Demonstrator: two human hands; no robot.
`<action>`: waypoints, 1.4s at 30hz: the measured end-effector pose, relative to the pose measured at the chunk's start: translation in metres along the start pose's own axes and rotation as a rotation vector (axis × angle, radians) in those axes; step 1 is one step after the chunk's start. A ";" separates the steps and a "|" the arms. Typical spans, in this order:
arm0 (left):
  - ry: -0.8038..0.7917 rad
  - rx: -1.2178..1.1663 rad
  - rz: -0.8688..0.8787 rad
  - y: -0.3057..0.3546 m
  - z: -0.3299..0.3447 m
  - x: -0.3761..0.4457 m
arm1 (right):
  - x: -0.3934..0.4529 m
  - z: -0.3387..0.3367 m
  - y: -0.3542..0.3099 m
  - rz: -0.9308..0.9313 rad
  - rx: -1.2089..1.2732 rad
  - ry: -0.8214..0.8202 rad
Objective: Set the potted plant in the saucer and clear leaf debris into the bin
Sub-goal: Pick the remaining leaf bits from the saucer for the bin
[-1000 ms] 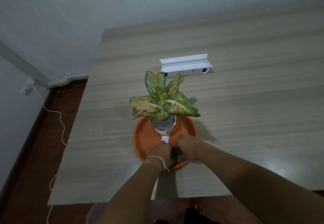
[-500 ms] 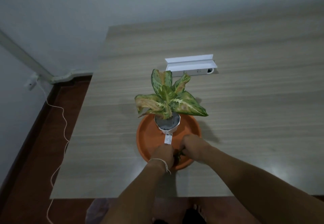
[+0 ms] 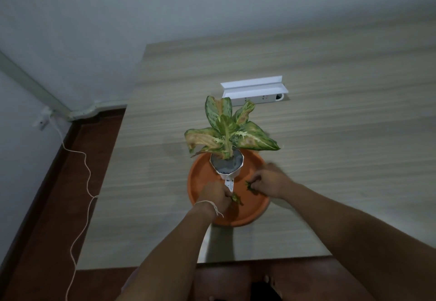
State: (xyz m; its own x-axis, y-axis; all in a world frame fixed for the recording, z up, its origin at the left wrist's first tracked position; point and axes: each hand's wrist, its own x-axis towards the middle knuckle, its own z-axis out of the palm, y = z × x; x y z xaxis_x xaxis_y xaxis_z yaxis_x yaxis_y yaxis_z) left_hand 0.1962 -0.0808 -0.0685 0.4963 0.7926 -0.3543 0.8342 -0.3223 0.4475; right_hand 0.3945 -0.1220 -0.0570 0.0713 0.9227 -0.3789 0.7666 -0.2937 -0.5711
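A potted plant [image 3: 230,133] with green and pinkish leaves stands in a small white pot [image 3: 227,166] at the far side of the round orange saucer [image 3: 200,175]. Inside the saucer, in front of the pot, my left hand [image 3: 213,194] pinches a scrap of green leaf debris [image 3: 236,199]. To its right, my right hand [image 3: 270,183] pinches another green leaf scrap [image 3: 249,185]. A white label [image 3: 229,184] hangs from the pot between both hands. No bin is in view.
The saucer sits on a light wood-grain table [image 3: 330,135], near its front edge. A white power strip box [image 3: 254,89] lies behind the plant. A white cord [image 3: 82,183] trails over the dark red floor to the left, by the wall.
My hands were together over one clump of leaf debris at the front of the saucer. They have drawn apart, each with a scrap. The view has shifted slightly.
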 end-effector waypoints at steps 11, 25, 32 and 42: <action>0.056 -0.083 -0.025 -0.009 -0.014 -0.014 | -0.005 0.004 -0.017 -0.010 0.015 -0.054; 0.187 -0.188 -0.133 -0.033 -0.040 -0.029 | -0.003 0.019 -0.054 -0.113 0.008 0.038; 0.238 -0.244 -0.196 -0.067 -0.058 -0.051 | -0.002 0.037 -0.091 -0.157 -0.060 0.043; 0.381 -0.274 -0.345 -0.158 -0.092 -0.120 | 0.014 0.089 -0.189 -0.285 -0.071 -0.027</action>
State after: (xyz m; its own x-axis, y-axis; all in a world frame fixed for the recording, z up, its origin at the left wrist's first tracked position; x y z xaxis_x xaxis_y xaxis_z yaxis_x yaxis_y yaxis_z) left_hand -0.0176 -0.0770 -0.0212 0.0431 0.9747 -0.2193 0.8145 0.0928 0.5727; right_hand 0.1936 -0.0756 -0.0192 -0.1698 0.9583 -0.2300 0.7961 -0.0042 -0.6052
